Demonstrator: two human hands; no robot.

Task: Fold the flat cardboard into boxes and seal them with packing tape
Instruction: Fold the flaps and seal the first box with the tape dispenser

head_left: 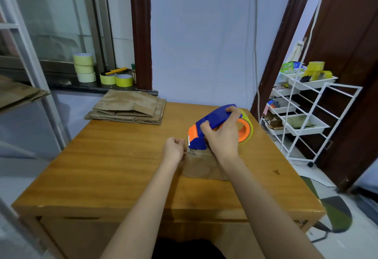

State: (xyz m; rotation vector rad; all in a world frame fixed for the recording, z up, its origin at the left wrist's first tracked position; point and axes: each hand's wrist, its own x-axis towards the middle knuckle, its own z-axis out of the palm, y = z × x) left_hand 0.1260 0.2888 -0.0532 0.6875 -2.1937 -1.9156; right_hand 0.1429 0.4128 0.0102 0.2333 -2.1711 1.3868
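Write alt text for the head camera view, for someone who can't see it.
A person's right hand grips a blue and orange tape dispenser at the far end of a small brown cardboard box on a wooden table, while the left hand pinches at the box's edge beside the cutter. Flat cardboard sheets lie stacked at the table's far left.

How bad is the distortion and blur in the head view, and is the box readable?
Head view: strong wide-angle bowing, the door frame and shelf post lean and curve; the centre is fairly sharp, so the dispenser and both hands are clear; edges are soft; the box is low in contrast against the table; lighting is even with soft shadows and no harsh glare.
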